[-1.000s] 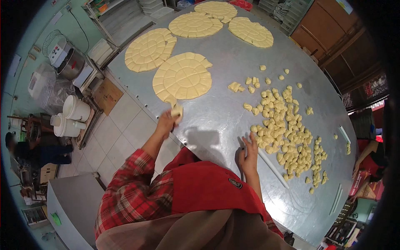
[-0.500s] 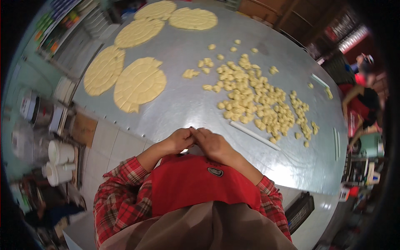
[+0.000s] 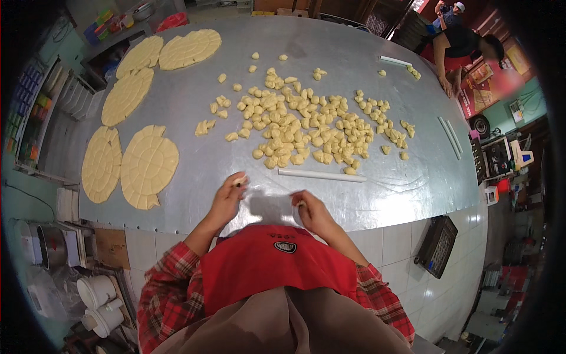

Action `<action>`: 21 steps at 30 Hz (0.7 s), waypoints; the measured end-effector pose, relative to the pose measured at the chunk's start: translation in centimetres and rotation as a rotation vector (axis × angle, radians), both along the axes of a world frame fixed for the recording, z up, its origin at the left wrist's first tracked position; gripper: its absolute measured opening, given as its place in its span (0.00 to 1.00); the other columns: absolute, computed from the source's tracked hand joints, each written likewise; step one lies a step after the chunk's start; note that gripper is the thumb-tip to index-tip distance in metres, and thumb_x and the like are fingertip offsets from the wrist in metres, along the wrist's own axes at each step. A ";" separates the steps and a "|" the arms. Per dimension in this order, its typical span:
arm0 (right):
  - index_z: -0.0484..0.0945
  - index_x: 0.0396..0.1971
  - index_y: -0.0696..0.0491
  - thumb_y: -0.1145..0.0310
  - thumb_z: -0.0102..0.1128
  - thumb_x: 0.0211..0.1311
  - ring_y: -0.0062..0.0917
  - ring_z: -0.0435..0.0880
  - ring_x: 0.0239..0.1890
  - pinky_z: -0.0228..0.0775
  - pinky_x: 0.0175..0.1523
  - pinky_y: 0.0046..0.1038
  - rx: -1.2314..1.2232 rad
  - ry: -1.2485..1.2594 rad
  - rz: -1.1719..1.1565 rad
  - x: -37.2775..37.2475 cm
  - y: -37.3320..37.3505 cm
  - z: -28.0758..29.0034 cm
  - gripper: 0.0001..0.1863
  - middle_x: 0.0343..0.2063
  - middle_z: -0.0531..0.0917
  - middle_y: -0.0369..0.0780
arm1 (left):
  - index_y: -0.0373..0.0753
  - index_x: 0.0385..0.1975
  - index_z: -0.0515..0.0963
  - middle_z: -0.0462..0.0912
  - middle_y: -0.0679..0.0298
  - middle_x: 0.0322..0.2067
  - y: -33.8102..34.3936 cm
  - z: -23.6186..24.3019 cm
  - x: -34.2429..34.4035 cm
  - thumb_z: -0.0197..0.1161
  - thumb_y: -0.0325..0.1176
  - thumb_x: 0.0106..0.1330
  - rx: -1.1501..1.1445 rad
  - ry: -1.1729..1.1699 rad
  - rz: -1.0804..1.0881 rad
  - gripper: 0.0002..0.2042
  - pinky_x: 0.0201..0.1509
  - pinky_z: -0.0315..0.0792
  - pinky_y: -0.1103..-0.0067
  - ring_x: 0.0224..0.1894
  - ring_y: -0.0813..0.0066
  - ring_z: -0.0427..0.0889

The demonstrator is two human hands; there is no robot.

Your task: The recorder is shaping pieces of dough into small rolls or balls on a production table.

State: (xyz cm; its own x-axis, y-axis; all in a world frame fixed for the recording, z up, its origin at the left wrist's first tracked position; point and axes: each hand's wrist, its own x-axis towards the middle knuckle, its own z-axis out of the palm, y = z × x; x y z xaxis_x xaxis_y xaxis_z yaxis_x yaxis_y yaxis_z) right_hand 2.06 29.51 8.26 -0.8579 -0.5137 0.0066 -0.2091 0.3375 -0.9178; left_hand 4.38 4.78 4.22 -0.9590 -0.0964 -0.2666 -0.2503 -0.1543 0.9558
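My left hand (image 3: 227, 197) hovers over the near edge of the metal table, its fingers curled in around a small pale bit that I cannot make out. Across a short gap, my right hand (image 3: 312, 212) is also curled, with something pale at its fingertips, too small to name. Beyond both hands spreads a large heap of small yellow dough pieces (image 3: 289, 130). A white rolling pin (image 3: 321, 175) lies between the heap and my hands. To the left, a flat round of dough (image 3: 150, 165), scored into sections, rests beside another scored round (image 3: 101, 165).
More scored dough rounds (image 3: 188, 48) lie at the table's far left. White rods (image 3: 450, 138) sit on the right side of the metal table (image 3: 194, 159). A co-worker (image 3: 457, 53) leans at the far right corner. White buckets (image 3: 97, 292) and a black crate (image 3: 437, 246) stand below.
My hands were together near the table's edge; now they are apart, the left one moved left and forward. The view has turned, shifting the dough leftward in the picture.
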 end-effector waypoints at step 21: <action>0.66 0.57 0.48 0.73 0.54 0.52 0.45 0.59 0.61 0.50 0.63 0.42 0.429 0.906 -0.371 -15.2 4.0 -2.9 0.28 0.62 0.58 0.50 | 0.33 0.25 0.77 0.79 0.48 0.26 -20.7 -0.4 8.7 0.54 0.57 0.57 -1.271 -0.545 0.504 0.26 0.35 0.70 0.62 0.31 0.50 0.78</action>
State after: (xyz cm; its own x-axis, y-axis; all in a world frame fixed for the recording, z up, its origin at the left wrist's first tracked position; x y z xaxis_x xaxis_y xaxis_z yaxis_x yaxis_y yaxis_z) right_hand -13.12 33.47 5.31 -0.7273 -0.3318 0.6008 -0.5711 0.7780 -0.2617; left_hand 13.08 -15.90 3.82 -0.5651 -0.8230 -0.0587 -0.7916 0.5207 0.3199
